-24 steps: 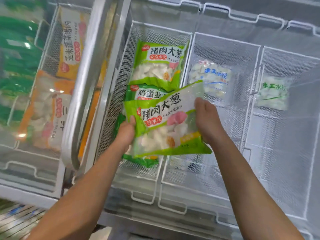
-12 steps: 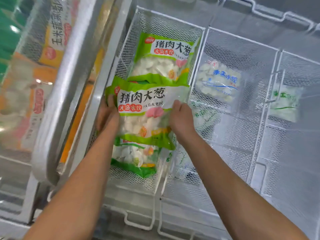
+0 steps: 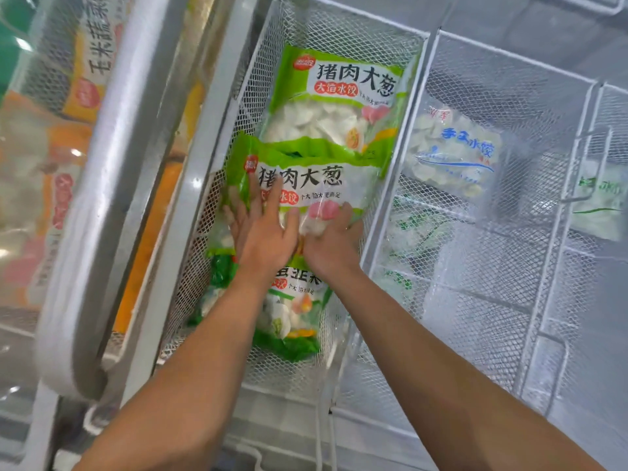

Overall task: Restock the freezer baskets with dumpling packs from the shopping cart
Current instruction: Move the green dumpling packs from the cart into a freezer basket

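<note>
A green dumpling pack (image 3: 316,178) lies in the leftmost white wire basket (image 3: 343,25) of the open freezer, overlapping another green pack (image 3: 339,96) behind it and a third green pack (image 3: 289,317) in front. My left hand (image 3: 261,229) lies flat on the pack's left half with straight fingers. My right hand (image 3: 331,239) presses on its lower right part, fingers bent against the plastic. The shopping cart is out of view.
The middle basket (image 3: 509,56) holds a clear pack with blue print (image 3: 455,151). A basket further right has a pack with green print (image 3: 598,205). The slid-back glass lid's grey frame (image 3: 112,185) runs along the left, with orange packs (image 3: 44,185) under it.
Both hands lowered the green pack from above the baskets into the leftmost one. They let go of its sides and now press on top of it.
</note>
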